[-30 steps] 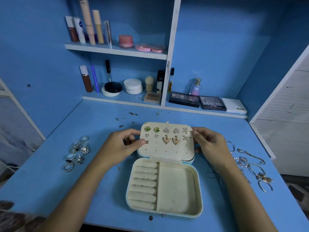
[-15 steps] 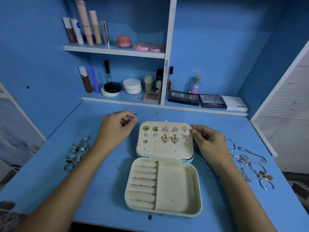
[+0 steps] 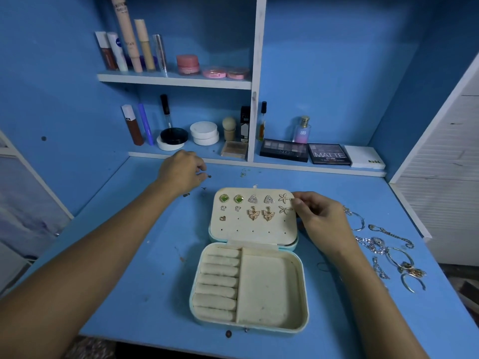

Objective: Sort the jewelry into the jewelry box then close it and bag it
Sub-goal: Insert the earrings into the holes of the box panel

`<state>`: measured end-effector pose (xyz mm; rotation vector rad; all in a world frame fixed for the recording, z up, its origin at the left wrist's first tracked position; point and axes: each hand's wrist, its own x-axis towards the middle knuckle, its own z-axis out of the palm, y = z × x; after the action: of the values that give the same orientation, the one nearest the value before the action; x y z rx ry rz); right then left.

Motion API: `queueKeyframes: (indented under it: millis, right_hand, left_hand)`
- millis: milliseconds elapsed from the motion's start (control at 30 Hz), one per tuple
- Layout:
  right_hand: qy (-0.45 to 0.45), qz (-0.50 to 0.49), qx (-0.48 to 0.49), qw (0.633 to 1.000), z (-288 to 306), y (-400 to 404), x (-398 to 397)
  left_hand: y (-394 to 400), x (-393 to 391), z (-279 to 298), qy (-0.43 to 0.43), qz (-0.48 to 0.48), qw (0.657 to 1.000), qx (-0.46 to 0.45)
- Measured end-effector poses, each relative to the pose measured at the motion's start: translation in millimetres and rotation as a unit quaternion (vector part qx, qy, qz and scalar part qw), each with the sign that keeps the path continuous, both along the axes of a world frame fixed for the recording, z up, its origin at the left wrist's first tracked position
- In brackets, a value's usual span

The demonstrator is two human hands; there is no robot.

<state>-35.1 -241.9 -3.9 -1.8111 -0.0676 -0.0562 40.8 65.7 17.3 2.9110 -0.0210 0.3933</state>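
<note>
On the far left of the bench (image 3: pixel 116 255) nothing of the task shows. The left hand (image 3: pixel 181 169) reaches out past the box's upper left corner, fingers curled down over tiny dark earring pieces (image 3: pixel 204 182) scattered there; it seems to be pinching one, though the piece itself is too small to make out. Such a small piece could slip from the fingertips and roll off among the other specks. The jewelry box (image 3: pixel 248 286) lies open mid-bench, earrings (image 3: pixel 255 207) pinned in its lid panel, ring rolls and tray bare. The right hand (image 3: pixel 321 218) steadies the lid's right edge, fingertips pinched at it; a nudge there could shift the box. Chains and bangles (image 3: pixel 388 252) wait unsorted further right.
</note>
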Motion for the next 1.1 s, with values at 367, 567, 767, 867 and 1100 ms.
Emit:
queueKeyframes:
  millis: [367, 567, 767, 867, 1100]
  right_hand:
    - [0.007, 0.009, -0.001, 1.000, -3, -3, 2]
    - [0.001, 0.006, -0.012, 1.000, -5, -3, 4]
    - [0.000, 0.005, -0.014, 1.000, -6, -3, 5]
    - [0.003, 0.005, -0.014, 1.000, -6, -3, 5]
    - [0.003, 0.007, -0.013, 1.000, -5, -3, 5]
  left_hand:
    - [-1, 1, 3, 0.016, -0.021, 0.999, 0.034]
    - [-5, 4, 1, 0.024, -0.013, 0.998, 0.057]
    - [-8, 3, 0, 0.026, -0.017, 0.997, 0.064]
    - [-7, 2, 2, 0.003, -0.017, 0.999, 0.041]
    - [-12, -10, 8, -0.048, -0.068, 0.991, -0.105]
